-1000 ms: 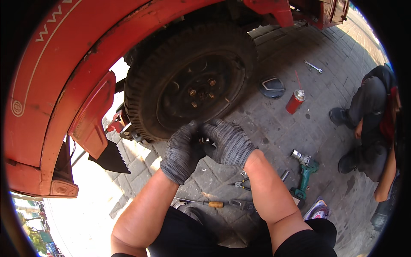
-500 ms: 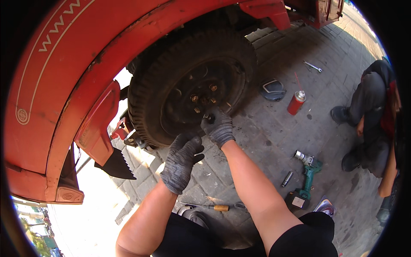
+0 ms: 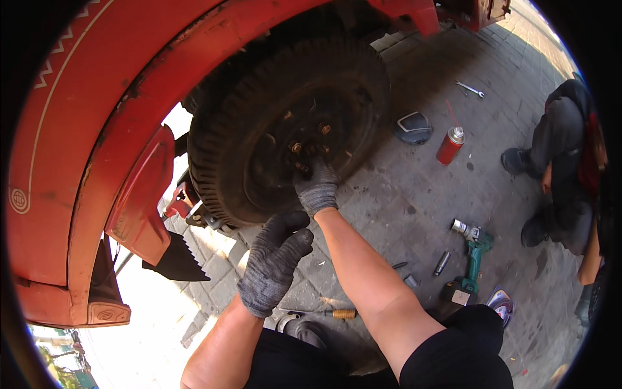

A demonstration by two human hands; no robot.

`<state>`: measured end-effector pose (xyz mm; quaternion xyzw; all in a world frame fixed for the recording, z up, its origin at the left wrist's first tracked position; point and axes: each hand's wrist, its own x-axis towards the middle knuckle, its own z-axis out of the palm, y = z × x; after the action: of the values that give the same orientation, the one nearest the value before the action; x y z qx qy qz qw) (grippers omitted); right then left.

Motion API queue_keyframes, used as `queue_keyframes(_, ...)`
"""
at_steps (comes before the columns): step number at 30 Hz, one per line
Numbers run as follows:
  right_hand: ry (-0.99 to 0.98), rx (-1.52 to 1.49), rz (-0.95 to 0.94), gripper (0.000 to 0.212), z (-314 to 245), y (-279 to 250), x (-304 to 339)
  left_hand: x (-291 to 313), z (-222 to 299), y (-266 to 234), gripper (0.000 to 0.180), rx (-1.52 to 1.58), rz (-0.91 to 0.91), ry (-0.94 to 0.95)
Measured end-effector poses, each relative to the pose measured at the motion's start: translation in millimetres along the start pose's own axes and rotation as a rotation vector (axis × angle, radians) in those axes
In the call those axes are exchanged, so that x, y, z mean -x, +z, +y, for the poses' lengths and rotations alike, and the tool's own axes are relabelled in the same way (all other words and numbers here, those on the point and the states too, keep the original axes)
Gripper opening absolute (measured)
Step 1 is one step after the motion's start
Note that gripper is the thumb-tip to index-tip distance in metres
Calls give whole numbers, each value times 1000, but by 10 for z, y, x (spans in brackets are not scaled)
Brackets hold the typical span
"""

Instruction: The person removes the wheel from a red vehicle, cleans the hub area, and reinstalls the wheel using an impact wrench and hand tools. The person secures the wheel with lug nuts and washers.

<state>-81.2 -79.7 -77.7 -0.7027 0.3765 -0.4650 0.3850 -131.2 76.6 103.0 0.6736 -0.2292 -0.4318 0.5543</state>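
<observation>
Fingers of my right hand (image 3: 317, 187), in a grey knit glove with dark fingertips, are closed at the lower part of the wheel hub. They pinch what looks like a small dark wheel nut against the hub, mostly hidden by the glove. Rusty wheel studs with nuts (image 3: 296, 148) show just above. The black wheel (image 3: 259, 168) has a knobby tyre and sits under a red fender. My left hand (image 3: 271, 262), gloved alike, hangs below the tyre with its fingers loosely bent and apart, nothing seen in it.
On the paving right of the wheel are a black hub cap (image 3: 413, 128), a red spray can (image 3: 450, 145) and a wrench (image 3: 470, 89). A green cordless impact wrench (image 3: 473, 262) and a socket (image 3: 442, 263) lie nearer. A screwdriver handle (image 3: 344, 314) is by my legs. Another person (image 3: 562, 162) crouches at right.
My right hand has moved slightly left, its fingers now up against the hub with the dark nut. My left hand stays below the tyre, its fingers a little more bent. The view has shifted slightly.
</observation>
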Motion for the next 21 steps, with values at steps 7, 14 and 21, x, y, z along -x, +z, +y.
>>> queue_keyframes(7, 50, -56, -68, 36, -41, -92, 80, 31, 6, -35, 51, 11, -5, 1)
queue_keyframes(14, 152, -39, -93, 32, -82, -61, 88, 8, 33, 12, 53, -5, -16, -19)
queue_keyframes(21, 158, -279, -3, 31, -19, 21, 117, 7, 26, 16, 54, 7, -14, -32)
